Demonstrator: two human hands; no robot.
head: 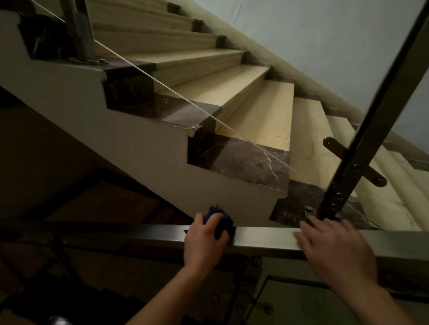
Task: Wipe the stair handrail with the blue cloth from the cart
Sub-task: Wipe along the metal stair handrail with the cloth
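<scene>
A person's left hand point(202, 241) grips a bunched blue cloth point(221, 230) against the top of a square metal stair handrail point(264, 239), fingers curled over the fabric and thumb on the near side. The cloth sits on the rail at the centre of the view, mostly hidden under the hand. To the right, well apart from it, the right hand point(340, 251) lies flat on the same rail, its fingers point(305, 240) straight and spread, holding nothing. Beyond the rail, beige marble steps point(263, 115) edged in dark stone climb to the upper left beside a pale wall point(321, 29). A metal baluster post point(382, 103) rises just behind the right hand. A small round object point(216, 206) shows past the cloth, possibly a fitting; the dim light leaves it unclear.
</scene>
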